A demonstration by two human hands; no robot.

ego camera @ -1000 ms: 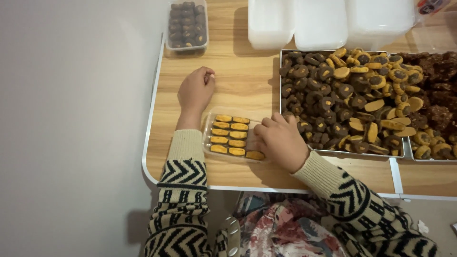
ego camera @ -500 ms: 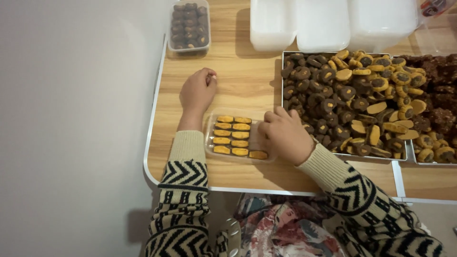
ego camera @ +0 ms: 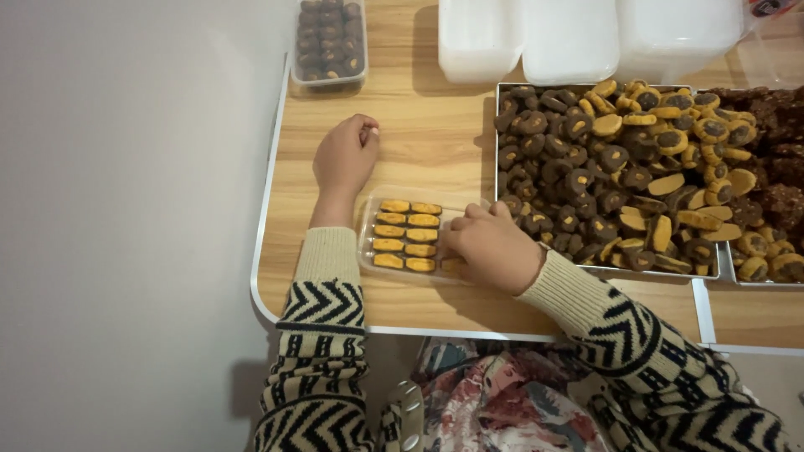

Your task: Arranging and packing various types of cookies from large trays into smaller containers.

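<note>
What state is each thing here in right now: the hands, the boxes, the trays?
Left hand: loosely curled, resting on the table, holding nothing visible.
Right hand: fingers over the right part of the small clear box.
Small clear box: open, partly filled with two neat columns of cookies.
Big metal tray: heaped with loose cookies.
Far clear box: packed with dark cookies; lid cannot be told.
White containers: contents hidden.

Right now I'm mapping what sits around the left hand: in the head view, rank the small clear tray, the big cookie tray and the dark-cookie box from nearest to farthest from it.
From the left hand:
1. Small clear tray, just below it, toward the person.
2. Dark-cookie box, at the table's far edge, above the hand.
3. Big cookie tray, off to the right.
The last two are fairly close to call.
</note>
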